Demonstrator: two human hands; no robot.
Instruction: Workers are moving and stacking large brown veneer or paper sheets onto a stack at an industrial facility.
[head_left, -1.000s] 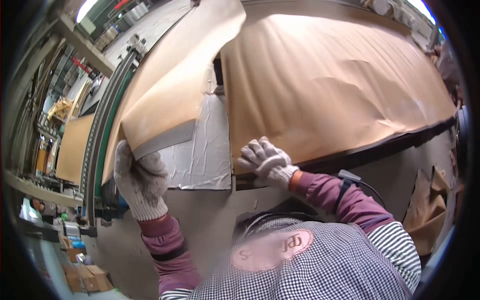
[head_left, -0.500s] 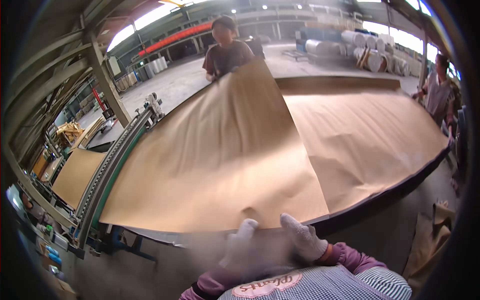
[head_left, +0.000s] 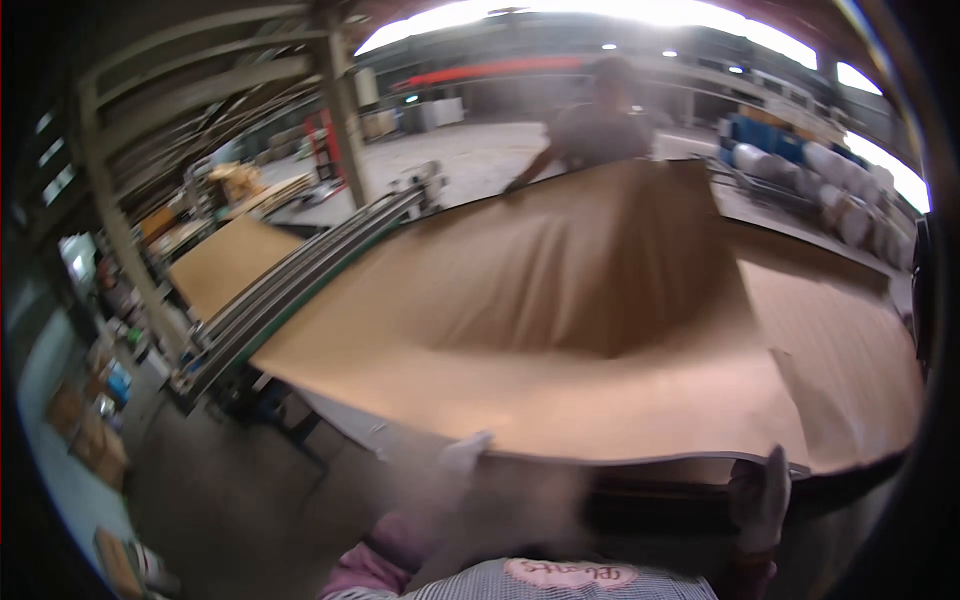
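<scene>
A large brown paper sheet (head_left: 520,390) spreads across the middle, its far part lifted and rippled. At its near edge my left hand (head_left: 462,462), in a pale glove and partly blurred, grips the sheet with the thumb on top. Further right, my gloved right hand (head_left: 762,500) closes on the same edge near the corner, thumb pointing up; its fingers are mostly hidden. Another brown sheet (head_left: 850,350) lies beneath on the right. Across from me a blurred co-worker (head_left: 600,130) has a hand at the far edge of the lifted sheet.
A long metal machine rail (head_left: 310,285) with a green edge runs along the left side of the sheet. Beyond it lies another brown sheet (head_left: 235,265). A steel post (head_left: 345,120) rises behind. White rolls (head_left: 850,205) are stacked at the far right; boxes (head_left: 95,445) stand at lower left.
My right hand has moved right along the near edge, away from my left hand. The view has turned left. The lifted sheet and the co-worker now appear further right.
</scene>
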